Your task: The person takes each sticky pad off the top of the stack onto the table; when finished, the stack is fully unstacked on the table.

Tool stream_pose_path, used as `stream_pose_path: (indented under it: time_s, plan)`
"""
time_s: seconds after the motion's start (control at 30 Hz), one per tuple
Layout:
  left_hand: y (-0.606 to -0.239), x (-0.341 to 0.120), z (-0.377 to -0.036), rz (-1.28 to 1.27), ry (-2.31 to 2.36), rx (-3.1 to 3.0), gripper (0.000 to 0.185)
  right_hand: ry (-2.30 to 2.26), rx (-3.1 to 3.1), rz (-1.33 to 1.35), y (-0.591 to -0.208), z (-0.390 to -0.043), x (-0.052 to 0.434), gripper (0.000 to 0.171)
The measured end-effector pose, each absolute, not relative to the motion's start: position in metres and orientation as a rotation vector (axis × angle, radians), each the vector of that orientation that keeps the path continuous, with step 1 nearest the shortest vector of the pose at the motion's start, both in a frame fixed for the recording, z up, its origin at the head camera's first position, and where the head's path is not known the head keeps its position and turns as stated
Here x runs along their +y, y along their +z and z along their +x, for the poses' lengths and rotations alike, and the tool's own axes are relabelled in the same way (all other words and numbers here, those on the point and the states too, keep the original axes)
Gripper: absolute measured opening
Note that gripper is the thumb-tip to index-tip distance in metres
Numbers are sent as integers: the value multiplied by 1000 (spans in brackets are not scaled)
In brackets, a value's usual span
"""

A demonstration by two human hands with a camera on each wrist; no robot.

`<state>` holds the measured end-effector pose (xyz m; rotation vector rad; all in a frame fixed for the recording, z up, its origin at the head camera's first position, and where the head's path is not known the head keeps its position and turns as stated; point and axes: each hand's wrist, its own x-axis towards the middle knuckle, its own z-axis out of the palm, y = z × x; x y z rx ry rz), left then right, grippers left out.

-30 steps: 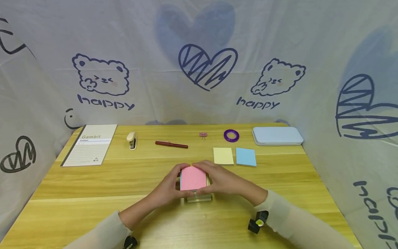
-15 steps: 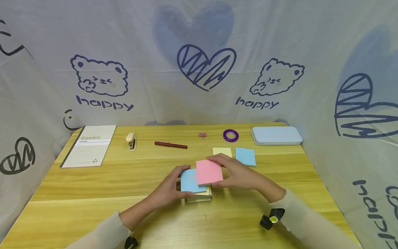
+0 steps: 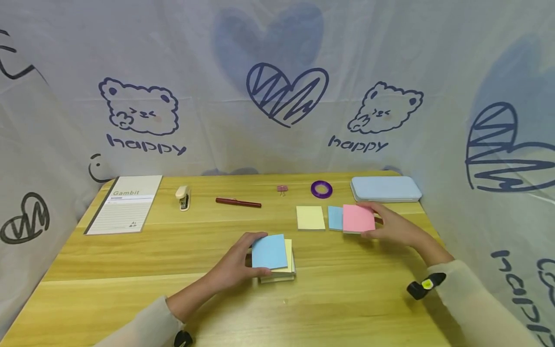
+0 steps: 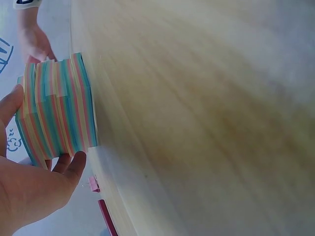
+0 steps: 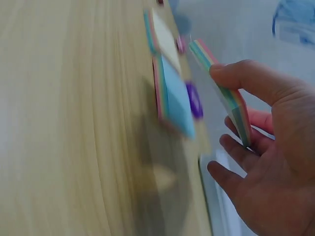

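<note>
"And there it was, 'Gambit', bold across the top of the notebook [image 3: 124, 205]!"

"Smaller print [image 3: 133, 224] sat in its lower corner, too tiny to call."

"Up on the hanging cloth [image 3: 230, 144], 'happy' ran beneath the left bear [image 3: 140, 108]!"

"And 'happy' again, under the right bear [image 3: 387, 108]!"

"Far right, another one tumbled downward: 'happ' came through, its ending unclear at the edge of view."

A square, pink-topped paper note pad [image 3: 358, 219] with multicoloured striped edges is held raised off the wooden table [image 3: 151, 260] by the right hand [image 3: 392, 226]. A square, striped-edged stack of paper note pads [image 3: 273, 255], its blue top skewed over pale yellow, is gripped by the left hand [image 3: 237, 260].
</note>
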<state>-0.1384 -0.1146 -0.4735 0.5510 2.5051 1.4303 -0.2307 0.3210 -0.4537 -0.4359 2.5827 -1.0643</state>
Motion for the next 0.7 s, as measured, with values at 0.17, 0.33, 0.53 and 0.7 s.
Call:
stream_pose_path:
  time_s: [0.17,0.33,0.53,0.7]
  plan:
    - [-473,-115,-138,538,1416,2511,86,-1017,2609,-348,-464,-244,352,88]
    - [-473,-114,-138,550,1421,2507,86,-1024,2601,-389,-474,-252,367,88]
    - [-473,-115,-138,560,1427,2507,86,-925,2639,-426,-477,-255,369,88]
    - [-473,-115,-139,563,1427,2505,86,-764,2705,-491,-479,-258,369,84]
